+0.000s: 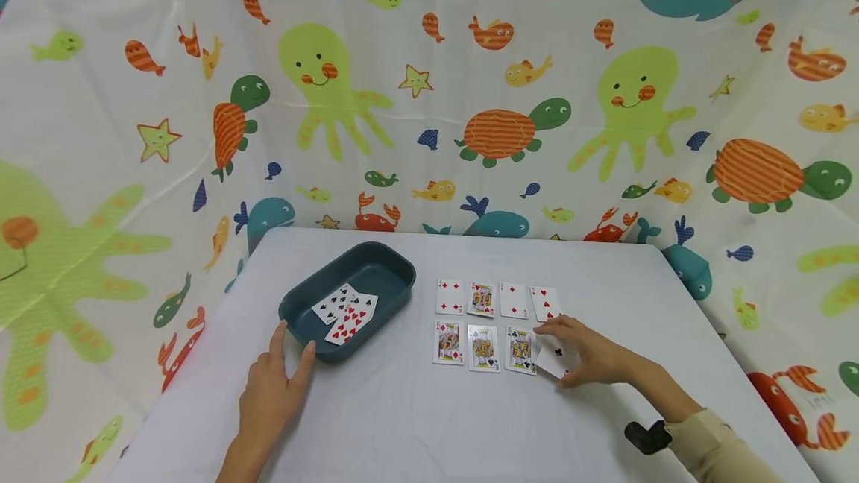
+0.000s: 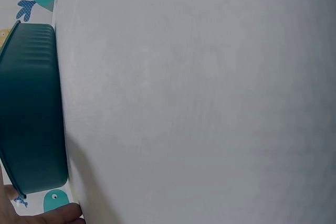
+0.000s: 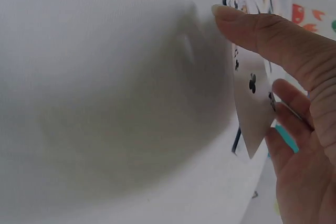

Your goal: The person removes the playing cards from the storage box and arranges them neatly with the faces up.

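Note:
My right hand (image 1: 590, 352) holds a white playing card with club marks (image 1: 552, 358) at the right end of the near row of cards. In the right wrist view this card (image 3: 252, 90) is tilted, with the thumb near one edge and curled fingers behind it. Beside it lies a king of clubs (image 1: 520, 350). My left hand (image 1: 271, 393) is at the near left corner of a dark teal tray (image 1: 403, 297), its fingers spread and fingertips right at the rim. Inside the tray lie a spades card (image 1: 329, 307) and a hearts card (image 1: 345, 330), overlapping.
Two rows of face-up cards lie on the white-covered table (image 1: 429, 423). The far row has a diamonds card (image 1: 450, 297) and a hearts card (image 1: 545, 302); the near row has a king of diamonds (image 1: 448, 342). A sea-animal curtain (image 1: 416, 21) hangs behind the table.

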The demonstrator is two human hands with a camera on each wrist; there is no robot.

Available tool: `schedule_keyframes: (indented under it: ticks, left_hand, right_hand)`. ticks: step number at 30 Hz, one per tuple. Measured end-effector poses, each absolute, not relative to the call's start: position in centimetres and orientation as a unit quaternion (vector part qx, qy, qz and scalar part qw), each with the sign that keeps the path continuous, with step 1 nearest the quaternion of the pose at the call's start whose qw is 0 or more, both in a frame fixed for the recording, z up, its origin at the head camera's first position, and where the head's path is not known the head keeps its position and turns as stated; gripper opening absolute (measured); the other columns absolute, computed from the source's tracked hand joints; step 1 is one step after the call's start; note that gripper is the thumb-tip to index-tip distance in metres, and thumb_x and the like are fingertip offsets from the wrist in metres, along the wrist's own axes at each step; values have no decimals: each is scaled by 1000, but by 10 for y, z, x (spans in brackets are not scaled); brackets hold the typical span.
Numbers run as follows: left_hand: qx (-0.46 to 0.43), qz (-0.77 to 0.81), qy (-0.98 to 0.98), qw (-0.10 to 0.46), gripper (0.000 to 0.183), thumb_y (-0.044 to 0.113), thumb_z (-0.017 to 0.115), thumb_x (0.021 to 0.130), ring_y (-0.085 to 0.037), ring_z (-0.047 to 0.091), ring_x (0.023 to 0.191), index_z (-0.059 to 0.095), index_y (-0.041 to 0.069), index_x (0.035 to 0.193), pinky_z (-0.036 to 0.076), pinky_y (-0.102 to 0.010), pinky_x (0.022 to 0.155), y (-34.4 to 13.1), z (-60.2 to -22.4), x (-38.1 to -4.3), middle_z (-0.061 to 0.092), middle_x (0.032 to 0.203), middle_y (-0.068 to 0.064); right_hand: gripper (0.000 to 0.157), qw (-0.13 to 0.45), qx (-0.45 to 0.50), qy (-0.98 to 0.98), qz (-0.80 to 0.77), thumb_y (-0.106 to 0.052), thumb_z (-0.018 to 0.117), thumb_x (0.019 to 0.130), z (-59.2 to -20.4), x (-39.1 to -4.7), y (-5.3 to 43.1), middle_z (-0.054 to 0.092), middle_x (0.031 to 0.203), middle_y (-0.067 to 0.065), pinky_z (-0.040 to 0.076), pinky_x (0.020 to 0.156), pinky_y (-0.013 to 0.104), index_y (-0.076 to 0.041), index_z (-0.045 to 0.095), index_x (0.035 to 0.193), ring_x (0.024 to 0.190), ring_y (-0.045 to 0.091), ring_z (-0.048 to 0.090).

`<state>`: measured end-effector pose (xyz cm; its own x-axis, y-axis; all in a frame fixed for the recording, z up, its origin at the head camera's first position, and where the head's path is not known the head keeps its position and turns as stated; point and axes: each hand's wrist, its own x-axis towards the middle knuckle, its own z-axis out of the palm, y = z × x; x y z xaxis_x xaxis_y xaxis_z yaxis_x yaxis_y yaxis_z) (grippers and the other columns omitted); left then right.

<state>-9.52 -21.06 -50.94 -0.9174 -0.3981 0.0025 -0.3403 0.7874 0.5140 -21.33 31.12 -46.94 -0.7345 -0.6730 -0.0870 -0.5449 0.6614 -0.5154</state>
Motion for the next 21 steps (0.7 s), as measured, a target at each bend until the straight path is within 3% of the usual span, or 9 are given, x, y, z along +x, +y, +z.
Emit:
schedule_keyframes:
  ticks: [8,21]
  left_hand:
    - [189,-260,-945,62,87,63,42,102,-49,55,109,16,8,163,51,-66,83,-210,-509,-96,54,126,-37]
    - [194,-259,-944,70,87,65,41,102,-50,55,110,17,7,163,51,-66,84,-208,-508,-94,54,125,-37]
  right_hand:
    - [89,203,-342,894,-208,-22,93,73,-462,-223,313,41,154,16,43,105,62,-13,49,149,138,43,42]
    - [89,221,-348,888,-204,-15,92,74,-463,-232,309,40,159,15,36,109,66,-8,47,151,147,45,31]
